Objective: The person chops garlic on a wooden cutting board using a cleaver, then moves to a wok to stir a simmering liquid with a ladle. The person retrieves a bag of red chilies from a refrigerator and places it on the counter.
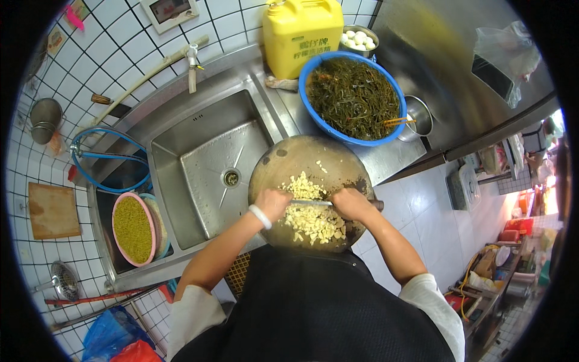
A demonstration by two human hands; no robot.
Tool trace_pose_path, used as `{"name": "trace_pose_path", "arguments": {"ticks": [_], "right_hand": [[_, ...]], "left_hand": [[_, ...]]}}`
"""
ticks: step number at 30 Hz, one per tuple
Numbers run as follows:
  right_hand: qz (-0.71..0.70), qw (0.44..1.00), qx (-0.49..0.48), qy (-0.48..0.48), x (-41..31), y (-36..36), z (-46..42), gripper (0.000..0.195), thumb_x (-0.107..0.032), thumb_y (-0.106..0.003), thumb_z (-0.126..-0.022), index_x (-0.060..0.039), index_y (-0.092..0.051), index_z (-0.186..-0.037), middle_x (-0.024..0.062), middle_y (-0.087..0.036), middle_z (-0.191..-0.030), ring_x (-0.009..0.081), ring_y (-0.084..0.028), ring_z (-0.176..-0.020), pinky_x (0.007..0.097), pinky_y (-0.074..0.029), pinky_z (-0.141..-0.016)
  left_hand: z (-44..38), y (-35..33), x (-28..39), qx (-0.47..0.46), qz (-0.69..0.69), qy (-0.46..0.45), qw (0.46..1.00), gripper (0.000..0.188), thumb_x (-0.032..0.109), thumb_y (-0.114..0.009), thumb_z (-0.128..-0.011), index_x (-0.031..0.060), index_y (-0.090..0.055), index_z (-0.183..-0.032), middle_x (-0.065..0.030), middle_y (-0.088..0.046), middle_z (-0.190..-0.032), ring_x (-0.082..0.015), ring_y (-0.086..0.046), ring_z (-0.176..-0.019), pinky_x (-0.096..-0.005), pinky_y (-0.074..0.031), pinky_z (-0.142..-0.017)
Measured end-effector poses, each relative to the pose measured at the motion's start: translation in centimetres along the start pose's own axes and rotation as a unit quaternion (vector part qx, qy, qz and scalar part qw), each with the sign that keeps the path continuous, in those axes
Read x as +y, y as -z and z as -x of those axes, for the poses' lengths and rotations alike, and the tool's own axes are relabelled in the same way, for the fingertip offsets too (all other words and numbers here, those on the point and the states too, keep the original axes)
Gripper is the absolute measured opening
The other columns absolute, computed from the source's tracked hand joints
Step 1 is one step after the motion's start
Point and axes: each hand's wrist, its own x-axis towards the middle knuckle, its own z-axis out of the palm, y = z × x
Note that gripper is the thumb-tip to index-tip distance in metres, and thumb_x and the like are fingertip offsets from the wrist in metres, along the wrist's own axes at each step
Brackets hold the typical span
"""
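Note:
A knife (311, 202), its blade seen edge-on, lies across a round wooden chopping block (276, 174). Its dark handle sticks out to the right, past my right hand (352, 203), which is closed around the handle end. At the other end of the blade my left hand (273, 203), with a white bangle at the wrist, grips the blade's tip. Pale yellow chopped pieces, seemingly garlic (316, 224), are spread on both sides of the blade; those nearer my black apron look coarser.
Beyond the block stands a blue basin of seaweed strips (355, 97), near a yellow jug (303, 38) and a steel bowl (418, 117). At left are a steel sink (217, 167), a blue hose (113, 156) and a pink basket of yellow-green bits (133, 228).

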Motion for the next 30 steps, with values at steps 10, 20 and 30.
{"name": "trace_pose_path", "arguments": {"ticks": [10, 20, 30], "right_hand": [[-0.002, 1.0, -0.009, -0.006, -1.4, -0.9, 2.2, 0.011, -0.006, -0.053, -0.072, -0.0023, -0.063, -0.076, 0.0181, -0.063, -0.074, 0.0341, -0.063, -0.07, 0.0425, -0.051, -0.062], [-0.007, 1.0, 0.002, 0.024, -1.9, -1.3, 3.4, 0.011, -0.007, -0.054, -0.069, -0.0024, -0.061, -0.077, 0.017, -0.062, -0.07, 0.033, -0.063, -0.068, 0.0424, -0.05, -0.061], [-0.005, 0.999, -0.011, 0.053, -2.1, -3.3, 5.8, 0.011, -0.008, -0.053, -0.073, -0.0027, -0.06, -0.079, 0.0157, -0.063, -0.072, 0.0318, -0.064, -0.069, 0.0422, -0.051, -0.06]], "left_hand": [[1.5, -0.5, 1.7, 0.053, 0.0, -0.028, 0.998, 0.003, 0.007, -0.056, -0.067, 0.0091, -0.054, -0.067, -0.0064, -0.057, -0.063, -0.0261, -0.059, -0.062, -0.039, -0.049, -0.053], [2.8, -0.6, 2.3, 0.05, 0.012, -0.036, 0.998, 0.002, 0.008, -0.056, -0.067, 0.0096, -0.055, -0.067, -0.0061, -0.057, -0.062, -0.0258, -0.059, -0.06, -0.0373, -0.048, -0.049], [5.0, -0.8, 4.6, 0.038, 0.037, -0.056, 0.997, 0.005, 0.007, -0.056, -0.068, 0.0086, -0.052, -0.066, -0.0073, -0.054, -0.062, -0.0269, -0.058, -0.059, -0.0383, -0.047, -0.052]]}}
